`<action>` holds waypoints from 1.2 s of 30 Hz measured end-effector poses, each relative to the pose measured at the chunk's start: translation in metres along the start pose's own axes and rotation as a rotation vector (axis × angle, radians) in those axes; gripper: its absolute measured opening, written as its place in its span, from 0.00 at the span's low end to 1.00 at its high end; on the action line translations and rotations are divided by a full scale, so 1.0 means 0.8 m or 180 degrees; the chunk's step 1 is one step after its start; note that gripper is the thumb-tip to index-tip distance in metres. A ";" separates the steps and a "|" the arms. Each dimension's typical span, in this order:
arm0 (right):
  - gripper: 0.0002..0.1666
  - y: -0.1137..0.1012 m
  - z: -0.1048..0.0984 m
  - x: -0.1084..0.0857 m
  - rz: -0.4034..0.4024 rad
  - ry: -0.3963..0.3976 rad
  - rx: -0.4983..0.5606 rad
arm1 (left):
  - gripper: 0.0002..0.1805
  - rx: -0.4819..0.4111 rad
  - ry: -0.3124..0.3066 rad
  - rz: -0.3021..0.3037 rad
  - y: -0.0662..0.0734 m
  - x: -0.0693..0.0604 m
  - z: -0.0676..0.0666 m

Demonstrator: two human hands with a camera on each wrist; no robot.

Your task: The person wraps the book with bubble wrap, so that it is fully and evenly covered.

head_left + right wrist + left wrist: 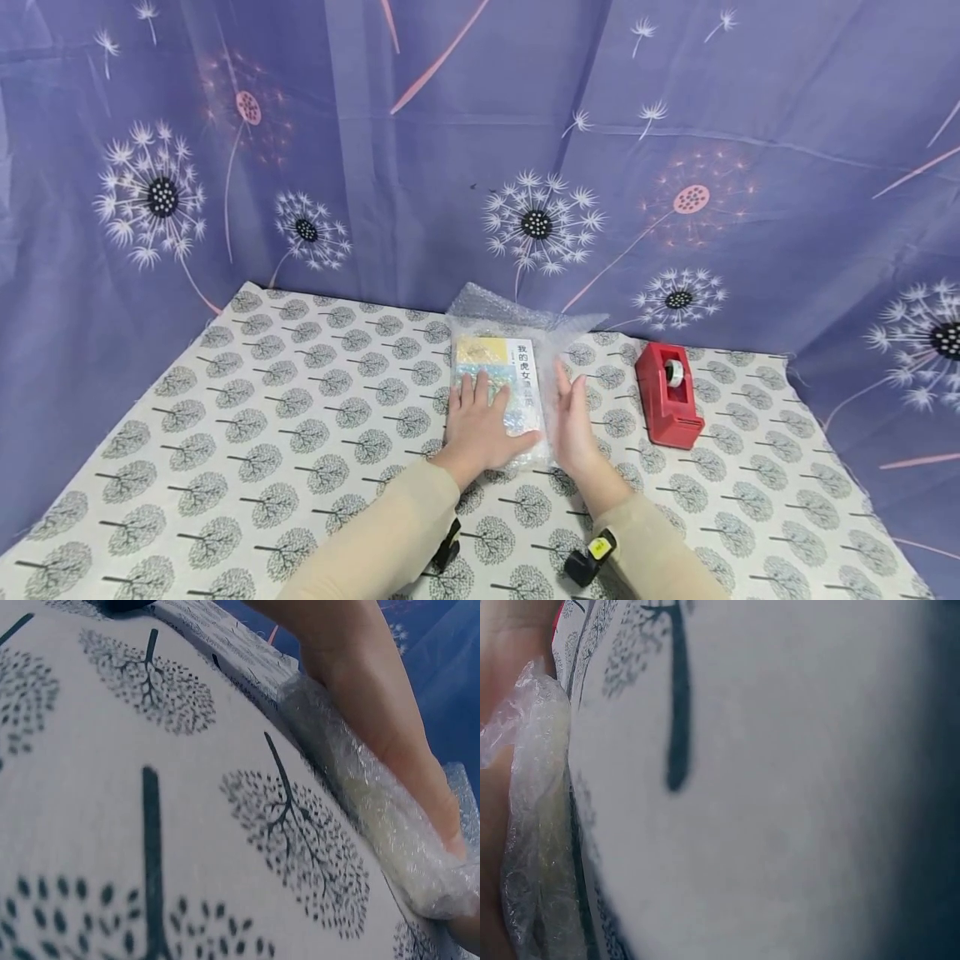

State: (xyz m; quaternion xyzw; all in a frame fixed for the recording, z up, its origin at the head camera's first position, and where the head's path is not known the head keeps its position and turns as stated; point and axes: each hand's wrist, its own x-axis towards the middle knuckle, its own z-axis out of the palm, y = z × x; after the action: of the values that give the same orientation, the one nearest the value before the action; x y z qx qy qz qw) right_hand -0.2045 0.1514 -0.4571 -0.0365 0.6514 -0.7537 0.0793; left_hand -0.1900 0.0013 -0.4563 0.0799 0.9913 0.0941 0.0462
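Beige sleeves [375,533] | wrapped book [519,379] under spread left grip [483,429], beside straight-fingered right grip [576,421]

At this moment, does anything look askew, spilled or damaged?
Nothing looks spilled or damaged. The bubble wrap flares loosely beyond the book, and the red tape dispenser sits slightly angled; neither seems odd.

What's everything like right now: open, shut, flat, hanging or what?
Book: shut, lying flat, title up.
Wrap: over the book, far end sticking out past it.
Left grip: open, on the wrapped book.
Right grip: open, at the wrap's right side.
Dispenser: loaded.
Tape: in the dispenser.
Cloth: spread out.
Curtain: hanging, creased.
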 end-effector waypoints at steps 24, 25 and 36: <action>0.45 0.000 0.027 0.004 0.0047 -0.0267 -0.0701 | 0.50 -0.0454 0.0014 0.0143 -0.009 0.001 -0.004; 0.45 0.001 0.028 0.004 0.0023 -0.0282 -0.0742 | 0.49 -0.0529 0.0018 0.0146 -0.010 0.002 -0.004; 0.43 0.004 0.038 0.008 -0.0121 -0.0400 -0.1256 | 0.44 -0.1577 0.0022 0.0088 -0.023 0.010 -0.003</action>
State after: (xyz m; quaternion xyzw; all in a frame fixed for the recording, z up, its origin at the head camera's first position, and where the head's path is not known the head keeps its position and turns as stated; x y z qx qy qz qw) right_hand -0.2059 0.1199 -0.4563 -0.1106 0.7794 -0.6090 0.0969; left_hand -0.2010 -0.0154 -0.4582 0.0794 0.9369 0.3351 0.0598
